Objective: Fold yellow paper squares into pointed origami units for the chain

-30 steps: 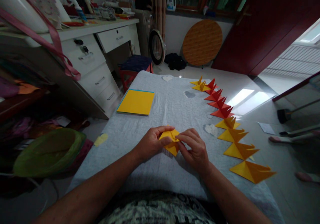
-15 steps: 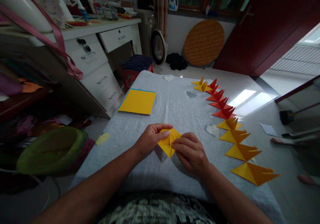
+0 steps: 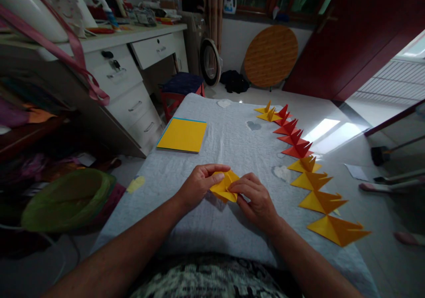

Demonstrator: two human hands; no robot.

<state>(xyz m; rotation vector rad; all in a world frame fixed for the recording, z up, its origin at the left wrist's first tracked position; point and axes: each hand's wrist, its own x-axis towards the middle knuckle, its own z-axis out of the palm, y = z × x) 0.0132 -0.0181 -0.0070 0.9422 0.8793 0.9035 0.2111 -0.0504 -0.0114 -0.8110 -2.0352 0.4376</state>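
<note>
Between my two hands is a partly folded piece of yellow origami paper [image 3: 224, 192], just above the cloth-covered table. My left hand [image 3: 202, 183] grips its left side, thumb on top and fingers behind. On the right, my right hand [image 3: 255, 199] pinches a raised flap near the middle, and its fingers cover part of the folds. A stack of square paper [image 3: 182, 135], yellow on top with a blue edge showing, lies at the far left of the table. Along the right edge runs a row of folded pieces, several red [image 3: 297, 149] and several yellow [image 3: 323, 200].
The grey cloth [image 3: 229, 134] with heart patches covers the table. Beyond it stand a stool [image 3: 182, 84], a white desk with drawers [image 3: 128, 83] and a washing machine with its door [image 3: 210, 62] ajar. A green bin [image 3: 66, 200] is at the left.
The yellow paper has tilted and its lower corner has lifted, so the folds look more open. My right hand has shifted slightly with the flap; my left hand stays nearly still.
</note>
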